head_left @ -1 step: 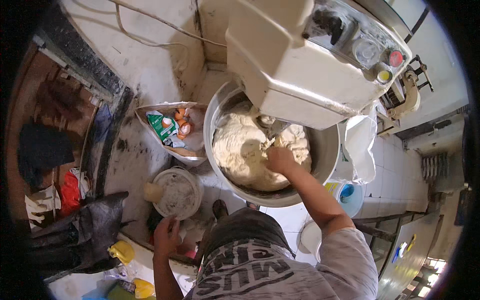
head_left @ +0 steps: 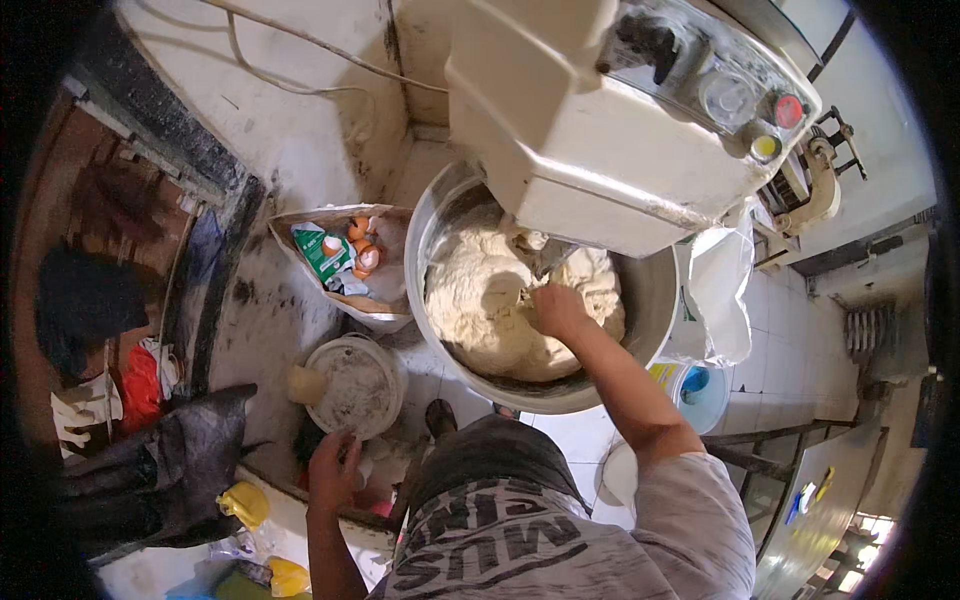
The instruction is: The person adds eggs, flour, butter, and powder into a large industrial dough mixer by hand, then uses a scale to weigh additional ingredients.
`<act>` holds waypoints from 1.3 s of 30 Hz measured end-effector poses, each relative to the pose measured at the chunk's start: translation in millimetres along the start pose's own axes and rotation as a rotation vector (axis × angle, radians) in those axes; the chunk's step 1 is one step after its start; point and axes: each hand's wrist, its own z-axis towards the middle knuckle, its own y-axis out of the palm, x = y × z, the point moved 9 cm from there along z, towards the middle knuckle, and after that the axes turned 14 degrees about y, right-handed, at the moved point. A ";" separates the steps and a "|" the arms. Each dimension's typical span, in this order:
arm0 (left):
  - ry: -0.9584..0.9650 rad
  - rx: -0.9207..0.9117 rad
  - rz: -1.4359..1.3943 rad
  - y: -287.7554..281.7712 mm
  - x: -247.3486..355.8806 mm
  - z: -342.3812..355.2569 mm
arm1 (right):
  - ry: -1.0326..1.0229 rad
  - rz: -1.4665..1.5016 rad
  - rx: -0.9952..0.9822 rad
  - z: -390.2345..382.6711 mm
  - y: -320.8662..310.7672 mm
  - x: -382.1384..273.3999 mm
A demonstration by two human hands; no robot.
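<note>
A large metal mixing bowl (head_left: 420, 290) under the mixer holds a mass of pale, lumpy dough (head_left: 480, 310). My right hand (head_left: 556, 308) reaches down into the bowl, its fingers curled and closed on the dough close to the mixing tool (head_left: 545, 262). Part of that tool is hidden by the mixer head and the dough. Low on the left, my left hand (head_left: 335, 468) hangs beside a white bucket (head_left: 355, 388) dusted with flour. Its fingers are loosely bent and apart, with nothing visible in them.
The cream mixer head (head_left: 600, 150) overhangs the bowl's far side. Left of the bowl stands an open paper sack (head_left: 345, 215) with eggshells (head_left: 367, 258) in it. A white plastic sack (head_left: 720, 300) and a light-blue bucket (head_left: 705, 400) stand at right, near a metal table (head_left: 825, 500).
The mixer head sits very slightly farther left in the picture. My right hand stays in the dough with only a slight shift of the fingers; my left hand has not visibly moved.
</note>
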 end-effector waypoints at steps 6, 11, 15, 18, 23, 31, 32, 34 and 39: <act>0.144 -0.038 -0.005 12.0 49.5 27.6 | 0.076 -0.094 -0.035 66.8 103.1 -56.2; 0.016 -0.035 0.115 21.0 27.2 2.7 | -0.270 -0.106 0.127 30.5 106.3 -63.1; -0.042 -0.008 -0.010 24.4 12.4 -14.2 | -0.430 -0.380 -0.085 -15.6 80.4 -46.4; -0.043 0.030 -0.025 22.9 3.7 -24.8 | -0.246 -0.228 -0.119 5.7 36.1 -50.9; 0.058 -0.008 -0.003 18.2 23.2 -12.5 | -0.001 0.042 0.247 72.3 109.6 -50.5; 0.004 -0.014 -0.109 3.9 5.6 -7.8 | -0.313 0.352 -0.504 -4.8 82.6 0.6; -0.074 -0.028 -0.165 3.7 3.4 -3.4 | -0.075 1.034 -0.535 -27.7 54.5 17.0; -0.036 -0.049 -0.368 24.4 4.6 18.4 | -0.229 1.814 -0.768 -65.2 15.4 26.8; 0.245 -0.274 -0.741 90.1 134.7 87.5 | -0.325 2.119 -0.429 -101.6 -16.5 39.7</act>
